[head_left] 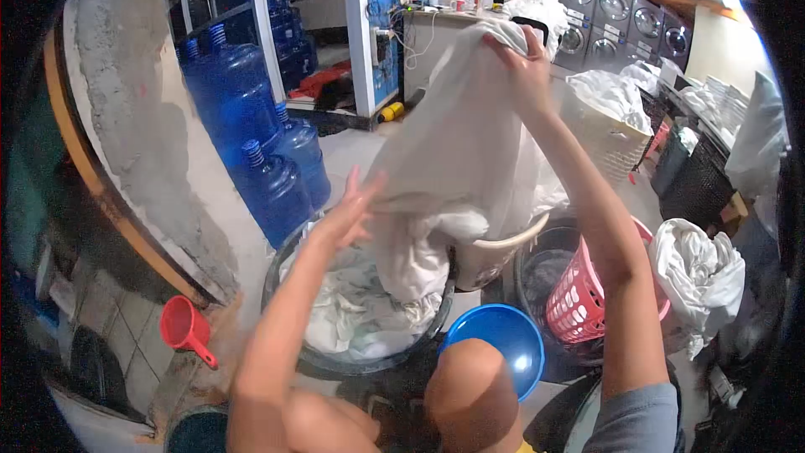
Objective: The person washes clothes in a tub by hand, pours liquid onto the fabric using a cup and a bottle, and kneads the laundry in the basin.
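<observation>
Blue basin (516, 344): beside the dark tub (369, 366), probably for easy reach.
Dark tub: holds white laundry (335, 319), handily close, we think.
Left hand (340, 220): fingers spread; we cannot tell whether they touch white cloth (465, 134).
Right hand (528, 65): pinching the white cloth's top, held high, we judge, so it hangs loose toward the tub.
Washing machines (615, 6): stacked far behind, likely saving space.

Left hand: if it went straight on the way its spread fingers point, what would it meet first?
Most likely the raised white cloth, which hangs up and to the right of the left hand, though the depth between them is unclear.
</observation>
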Demonstrator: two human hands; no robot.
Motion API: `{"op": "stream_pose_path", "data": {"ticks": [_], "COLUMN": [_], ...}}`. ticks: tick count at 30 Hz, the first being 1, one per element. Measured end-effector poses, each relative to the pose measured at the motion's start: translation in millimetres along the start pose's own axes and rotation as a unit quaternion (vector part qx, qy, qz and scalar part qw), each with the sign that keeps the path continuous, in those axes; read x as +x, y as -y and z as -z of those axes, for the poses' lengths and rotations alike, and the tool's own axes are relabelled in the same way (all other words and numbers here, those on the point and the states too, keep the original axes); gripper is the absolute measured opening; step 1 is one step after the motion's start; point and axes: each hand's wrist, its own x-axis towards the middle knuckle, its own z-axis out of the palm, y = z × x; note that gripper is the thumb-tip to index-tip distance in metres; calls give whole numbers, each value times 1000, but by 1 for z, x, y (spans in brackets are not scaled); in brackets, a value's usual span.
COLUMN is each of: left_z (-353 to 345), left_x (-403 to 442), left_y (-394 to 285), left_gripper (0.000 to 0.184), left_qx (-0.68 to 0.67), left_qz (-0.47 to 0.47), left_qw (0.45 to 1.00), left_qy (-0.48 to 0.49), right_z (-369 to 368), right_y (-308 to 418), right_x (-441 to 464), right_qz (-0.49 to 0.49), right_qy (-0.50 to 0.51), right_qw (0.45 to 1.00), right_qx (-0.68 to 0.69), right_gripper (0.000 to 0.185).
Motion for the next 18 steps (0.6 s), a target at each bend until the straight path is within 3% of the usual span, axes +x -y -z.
{"op": "stream_pose_path", "data": {"ticks": [3, 4, 5, 7, 8, 11, 13, 15, 17, 18], "left_z": [-24, -29, -33, -37, -38, -46, -49, -51, -51, -52], "left_x": [33, 39, 48, 98, 113, 139, 127, 124, 134, 128], "left_y": [22, 35, 48, 112, 128, 99, 51, 25, 11, -1], "left_gripper": [100, 97, 93, 70, 60, 30, 26, 26, 27, 27], "left_qx": [-66, -96, -127, -188, -217, -291, -297, -207, -226, -251], "left_qz": [42, 78, 111, 124, 131, 70, -109, -261, -285, -306], "left_qw": [995, 992, 986, 974, 967, 954, 947, 943, 932, 918], "left_qy": [-58, -29, 0, 25, 39, 10, 52, 24, 10, 24], "right_z": [-3, 7, 8, 12, 30, 79, 111, 157, 179, 164], "right_y": [13, 4, 15, 44, 40, 38, 38, 16, 24, 45], "right_x": [-2, -4, -9, -26, -23, -15, 6, 26, 41, 51], "right_qz": [57, 7, 18, 41, -26, -141, -247, -295, -265, -265], "right_qy": [21, 72, 84, 99, 156, 238, 266, 249, 119, 127], "right_qw": [995, 997, 987, 915, 916, 883, 793, 765, 844, 869], "right_qx": [-84, -6, -136, -388, -370, -378, -489, -516, -450, -398], "right_gripper": [31, 43, 48, 57, 64, 64, 62, 57, 47, 42]}}
